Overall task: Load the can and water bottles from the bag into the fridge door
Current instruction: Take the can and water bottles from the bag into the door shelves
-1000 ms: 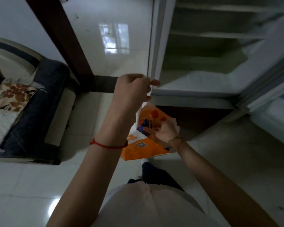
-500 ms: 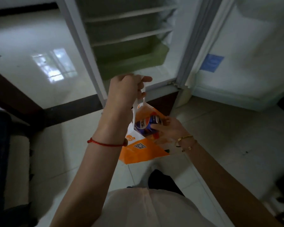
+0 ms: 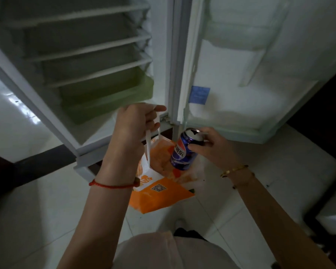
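Observation:
My left hand (image 3: 136, 123) grips the white handles of an orange and white bag (image 3: 159, 193), which hangs in front of the open fridge. A blue Pepsi can (image 3: 184, 152) is tilted just right of the bag's mouth, outside it, with my right hand (image 3: 211, 146) closed around its upper part. The open fridge door (image 3: 260, 74) stands at the right, its white inner shelves pale and blurred. No water bottles show; the bag's inside is hidden.
The fridge body (image 3: 85, 61) at the left has several bare shelves and a green drawer (image 3: 109, 98) at the bottom. White tiled floor (image 3: 260, 181) lies below. A dark skirting strip (image 3: 37, 169) runs at the left.
My right hand has lifted the can out of the bag and to the right. My view has turned toward the fridge door. The left hand still holds the bag handles.

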`<state>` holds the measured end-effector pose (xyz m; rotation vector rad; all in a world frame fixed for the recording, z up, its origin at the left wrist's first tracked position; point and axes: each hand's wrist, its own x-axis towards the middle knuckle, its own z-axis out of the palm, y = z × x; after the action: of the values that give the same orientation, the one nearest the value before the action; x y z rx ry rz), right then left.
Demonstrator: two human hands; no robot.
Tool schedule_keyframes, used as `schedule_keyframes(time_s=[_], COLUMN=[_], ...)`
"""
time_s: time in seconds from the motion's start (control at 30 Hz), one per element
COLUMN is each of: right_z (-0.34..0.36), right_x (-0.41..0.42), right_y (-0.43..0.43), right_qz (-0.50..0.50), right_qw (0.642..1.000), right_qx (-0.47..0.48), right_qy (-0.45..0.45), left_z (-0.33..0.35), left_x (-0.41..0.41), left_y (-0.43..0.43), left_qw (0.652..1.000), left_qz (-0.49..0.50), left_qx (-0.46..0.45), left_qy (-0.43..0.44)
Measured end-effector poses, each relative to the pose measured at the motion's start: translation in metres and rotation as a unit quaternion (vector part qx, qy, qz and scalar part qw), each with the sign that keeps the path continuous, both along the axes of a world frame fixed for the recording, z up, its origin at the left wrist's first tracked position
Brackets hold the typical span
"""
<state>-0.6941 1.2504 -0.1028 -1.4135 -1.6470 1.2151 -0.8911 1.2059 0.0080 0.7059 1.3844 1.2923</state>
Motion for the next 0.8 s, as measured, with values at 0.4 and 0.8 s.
schedule_keyframes(time_s=[0.4,0.8], right_z=[0.105,0.219], right_x=[0.067,0.078], right_y=[0.098,0.163], right_qz=[0.019,0.024], right_qw=[0.985,0.938], right_qx=[0.139,0.298], right_qy=[0.105,0.174], left_z=[0.012,0.023], left_x=[0.063,0.084], left_y=[0.047,0.078], left_qw=[0.998,0.996], left_qz=[0.048,0.074], left_qx=[0.038,0.042], left_qy=[-0.010,-0.011])
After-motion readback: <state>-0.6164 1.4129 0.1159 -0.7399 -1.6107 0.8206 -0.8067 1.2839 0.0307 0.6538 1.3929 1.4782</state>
